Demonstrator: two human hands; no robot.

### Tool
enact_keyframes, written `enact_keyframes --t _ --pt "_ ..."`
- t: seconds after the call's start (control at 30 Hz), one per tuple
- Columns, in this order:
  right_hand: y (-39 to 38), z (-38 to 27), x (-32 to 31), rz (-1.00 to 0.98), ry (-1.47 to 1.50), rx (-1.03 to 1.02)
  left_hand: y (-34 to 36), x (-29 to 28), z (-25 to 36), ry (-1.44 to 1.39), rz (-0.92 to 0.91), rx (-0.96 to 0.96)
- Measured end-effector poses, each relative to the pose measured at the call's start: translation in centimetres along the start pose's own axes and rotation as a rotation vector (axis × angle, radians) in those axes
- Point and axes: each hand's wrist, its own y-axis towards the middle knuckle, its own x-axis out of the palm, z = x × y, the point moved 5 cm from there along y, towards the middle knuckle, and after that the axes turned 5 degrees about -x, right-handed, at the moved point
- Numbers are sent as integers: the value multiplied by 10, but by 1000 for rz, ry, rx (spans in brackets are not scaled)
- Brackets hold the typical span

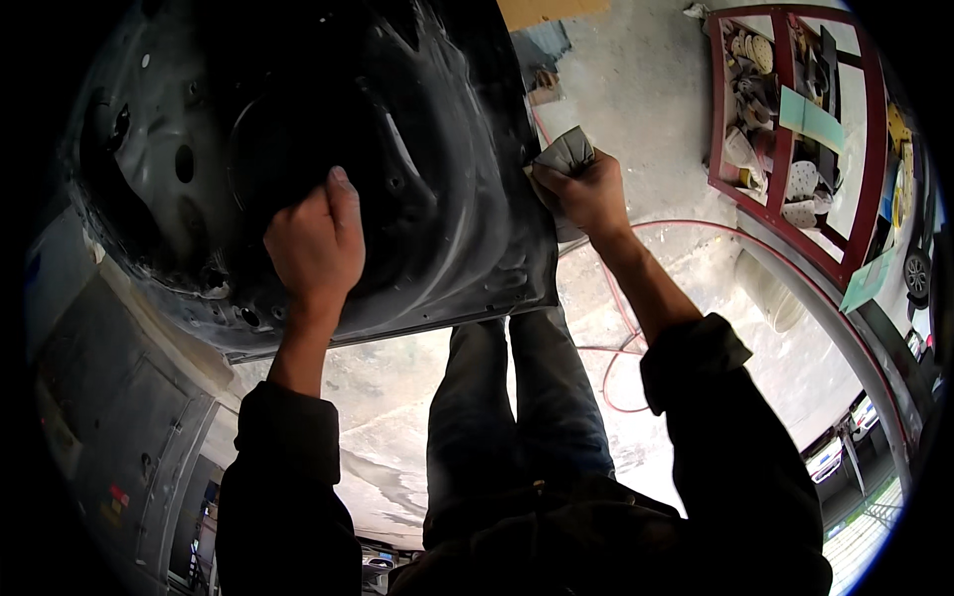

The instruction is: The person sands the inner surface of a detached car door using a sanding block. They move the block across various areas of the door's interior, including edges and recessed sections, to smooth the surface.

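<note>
In front of me is a black car door panel point(467, 189), with its ribs, recesses and holes showing and pale dusty smears on its surface. My right hand point(588, 189) is closed on a creased grey sheet, which looks like folded sandpaper point(566, 152), at the panel's right edge. The thumb lies along the sheet. Over the middle of the panel, my left hand point(316, 243) has its fingers curled under and its thumb pointing away from me. The palm side of that hand is hidden, so I cannot tell what it grips or whether it touches the panel.
To the right stands a dark red rack point(780, 119) with sanding discs, cloths and pale green strips. A red hose point(696, 224) loops across the concrete floor point(636, 99). A grey cabinet-like panel point(109, 397) stands at lower left. My legs point(517, 407) are close to the panel's near edge.
</note>
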Motion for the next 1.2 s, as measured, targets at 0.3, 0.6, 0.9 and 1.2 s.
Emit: enact_keyframes --t 0.3,0.6,0.9,1.2 --pt "-49 -56 -70 162 -205 -352 1 0 1 -17 -47 10" --pt "-53 -59 27 -207 -1088 -971 4 0 0 -26 -85 6" --pt "-85 -39 -49 68 -207 -233 1 -3 3 10 -89 16" --pt "-21 -55 0 92 -608 -475 4 0 5 25 -77 8"
